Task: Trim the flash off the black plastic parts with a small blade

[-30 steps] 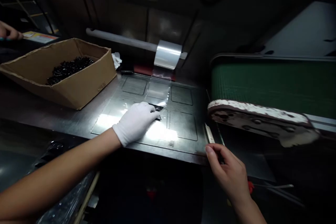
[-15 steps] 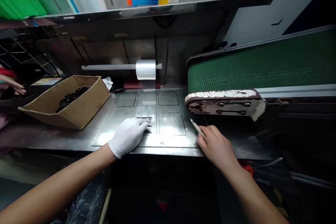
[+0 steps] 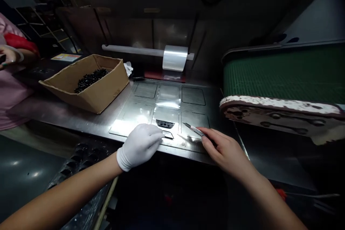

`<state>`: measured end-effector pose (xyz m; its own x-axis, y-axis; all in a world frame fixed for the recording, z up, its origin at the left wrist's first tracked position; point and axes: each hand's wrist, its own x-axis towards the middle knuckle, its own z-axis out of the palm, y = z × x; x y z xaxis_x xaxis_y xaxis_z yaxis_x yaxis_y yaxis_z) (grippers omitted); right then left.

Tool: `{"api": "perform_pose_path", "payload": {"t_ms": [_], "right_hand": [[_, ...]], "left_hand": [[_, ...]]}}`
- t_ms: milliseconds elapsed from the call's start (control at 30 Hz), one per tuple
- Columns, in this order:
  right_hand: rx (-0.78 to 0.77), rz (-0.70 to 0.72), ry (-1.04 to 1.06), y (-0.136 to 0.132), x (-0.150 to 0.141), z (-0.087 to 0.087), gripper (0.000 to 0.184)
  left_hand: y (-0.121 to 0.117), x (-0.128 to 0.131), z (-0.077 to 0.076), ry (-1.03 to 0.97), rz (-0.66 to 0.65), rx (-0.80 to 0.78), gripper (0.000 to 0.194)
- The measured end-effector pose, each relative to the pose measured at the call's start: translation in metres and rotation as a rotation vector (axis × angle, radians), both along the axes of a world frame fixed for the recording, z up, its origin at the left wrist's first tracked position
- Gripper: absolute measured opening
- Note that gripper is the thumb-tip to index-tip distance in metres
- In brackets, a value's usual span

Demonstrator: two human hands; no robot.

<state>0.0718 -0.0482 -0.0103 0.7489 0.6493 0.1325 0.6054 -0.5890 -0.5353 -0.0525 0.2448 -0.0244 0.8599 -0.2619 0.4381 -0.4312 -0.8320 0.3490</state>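
Note:
My left hand (image 3: 142, 146), in a white glove, pinches a small flat dark piece (image 3: 168, 135) with a shiny face, low over the front of the metal plate (image 3: 132, 111). Just beyond those fingertips, a black plastic part (image 3: 165, 124) with small holes lies on the plate, at the near end of a clear film strip (image 3: 167, 114). Bare and closed, my right hand (image 3: 225, 149) grips a slim craft knife (image 3: 194, 129). Its blade points left, toward the black part, without touching it.
A cardboard box (image 3: 110, 91) of black parts stands at left. Behind the plate, a clear film roll (image 3: 175, 58) hangs on a white rod (image 3: 134, 49). A green conveyor (image 3: 280, 75) juts in from the right. A co-worker (image 3: 13, 79) in pink is at far left.
The view has tilted down and turned left. My left hand has drawn back toward the plate's near edge with the dark piece. The knife has come closer to my left hand.

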Motion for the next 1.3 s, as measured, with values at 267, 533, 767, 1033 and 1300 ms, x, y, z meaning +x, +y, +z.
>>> {"api": "perform_pose_path", "payload": {"t_ms": [267, 533, 767, 1033, 1300], "right_hand": [[-0.4, 0.322, -0.211, 0.09, 0.019, 0.025, 0.041], [-0.582, 0.421, -0.313, 0.131, 0.017, 0.037, 0.038], [-0.562, 0.411, -0.425, 0.025, 0.047, 0.031, 0.04], [-0.487, 0.125, -0.458, -0.049, 0.044, 0.008, 0.042], [-0.167, -0.055, -0.483, -0.023, 0.04, -0.047, 0.045]], "left_hand": [[0.048, 0.025, 0.012, 0.084, 0.214, -0.095, 0.015], [0.048, 0.035, 0.012, 0.197, 0.139, 0.02, 0.01], [0.048, 0.037, 0.011, 0.228, 0.132, -0.027, 0.013], [0.04, 0.03, 0.015, 0.098, 0.151, -0.093, 0.014], [0.0, 0.039, 0.024, 0.184, -0.08, 0.249, 0.027]]}}
